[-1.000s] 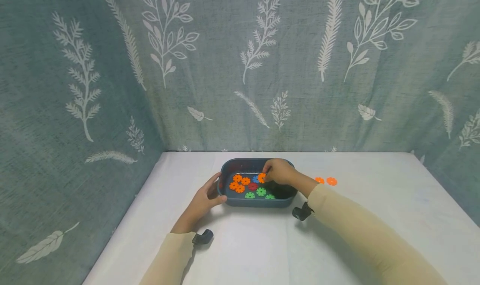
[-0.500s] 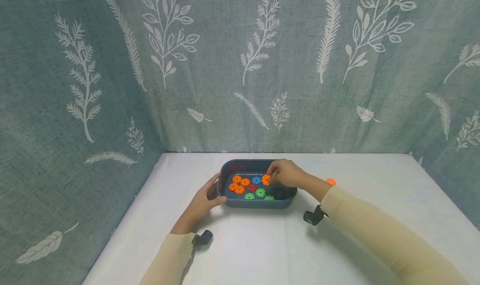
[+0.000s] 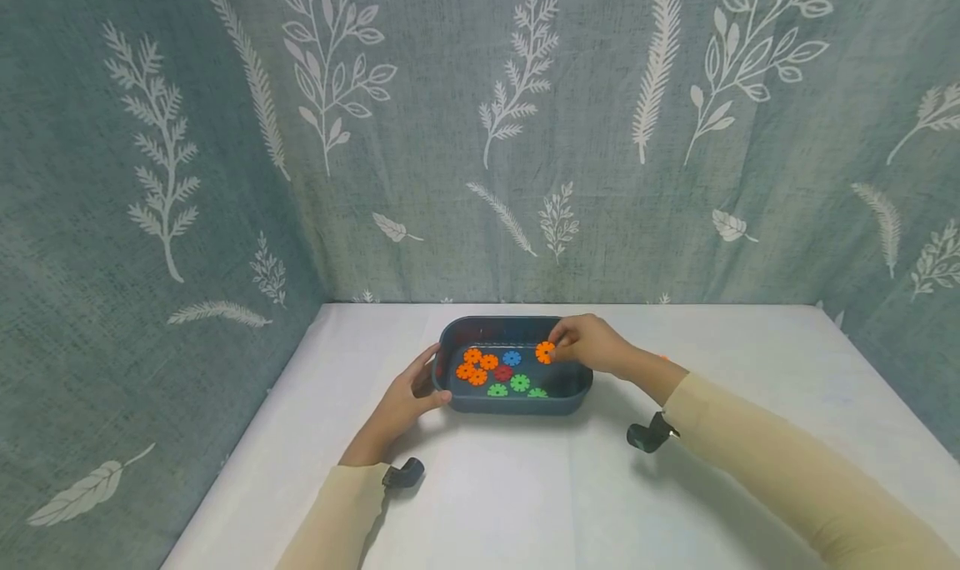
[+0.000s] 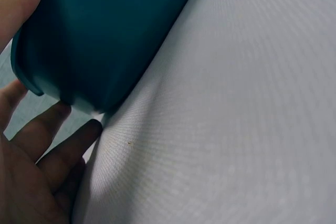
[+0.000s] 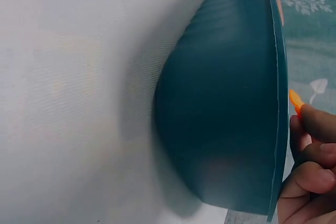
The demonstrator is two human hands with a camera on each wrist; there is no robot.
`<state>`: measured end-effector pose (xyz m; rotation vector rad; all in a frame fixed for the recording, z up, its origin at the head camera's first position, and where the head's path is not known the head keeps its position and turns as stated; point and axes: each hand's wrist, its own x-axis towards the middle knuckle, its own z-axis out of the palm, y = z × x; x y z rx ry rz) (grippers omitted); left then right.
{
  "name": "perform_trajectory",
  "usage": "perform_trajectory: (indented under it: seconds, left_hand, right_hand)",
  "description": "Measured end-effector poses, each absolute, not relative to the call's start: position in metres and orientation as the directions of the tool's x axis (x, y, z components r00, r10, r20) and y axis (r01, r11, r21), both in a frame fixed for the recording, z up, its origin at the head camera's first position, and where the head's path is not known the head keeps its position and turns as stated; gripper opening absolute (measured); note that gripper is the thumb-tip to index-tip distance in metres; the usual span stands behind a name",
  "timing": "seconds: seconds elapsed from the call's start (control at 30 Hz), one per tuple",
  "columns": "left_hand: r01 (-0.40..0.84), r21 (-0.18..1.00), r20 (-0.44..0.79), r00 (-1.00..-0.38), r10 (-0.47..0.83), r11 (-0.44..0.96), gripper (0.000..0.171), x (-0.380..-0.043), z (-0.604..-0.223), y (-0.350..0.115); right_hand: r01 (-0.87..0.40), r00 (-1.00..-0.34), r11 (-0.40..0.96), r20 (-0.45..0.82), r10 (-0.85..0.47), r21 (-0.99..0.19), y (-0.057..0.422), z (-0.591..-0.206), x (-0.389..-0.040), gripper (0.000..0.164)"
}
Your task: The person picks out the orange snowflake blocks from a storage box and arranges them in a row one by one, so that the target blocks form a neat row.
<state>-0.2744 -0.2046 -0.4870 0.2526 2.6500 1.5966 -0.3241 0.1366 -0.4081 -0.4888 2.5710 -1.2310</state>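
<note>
A dark teal plastic tub (image 3: 517, 405) stands on the white cloth, with notched plastic discs lying on its floor. My left hand (image 3: 401, 403) holds its left end, thumb at the near rim and fingers along the end wall. Over the tub's right part, my right hand (image 3: 588, 342) pinches an orange notched disc (image 3: 545, 352) between thumb and fingertips. In the right wrist view that orange disc (image 5: 296, 100) shows edge-on above the rim. Inside the tub are several orange discs (image 3: 477, 377), a blue disc (image 3: 512, 358), a red disc (image 3: 503, 372) and green discs (image 3: 520, 382).
Past my right forearm, a sliver of another orange disc (image 3: 663, 357) shows on the white table cloth (image 3: 495, 487). A grey-green curtain (image 3: 450, 253) with white leaf prints hangs behind and along the left. A black wrist camera (image 3: 649, 433) is strapped to my right wrist.
My right hand has moved right within the tub, carrying the orange disc away from the blue one, which now shows fully. The forearm now covers most of the discs outside. My left hand stays put.
</note>
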Motion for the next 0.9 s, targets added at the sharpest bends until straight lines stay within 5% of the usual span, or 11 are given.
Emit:
perform_trajectory:
  seconds: [0.9]
  left_hand:
    - [0.125,0.878,0.051,-0.984,0.170,0.462,0.085,-0.276,-0.487,-0.206]
  right_hand:
    - [-0.036,-0.940,0.545,-0.157,-0.304,-0.838,0.200,-0.421,-0.324,0.028]
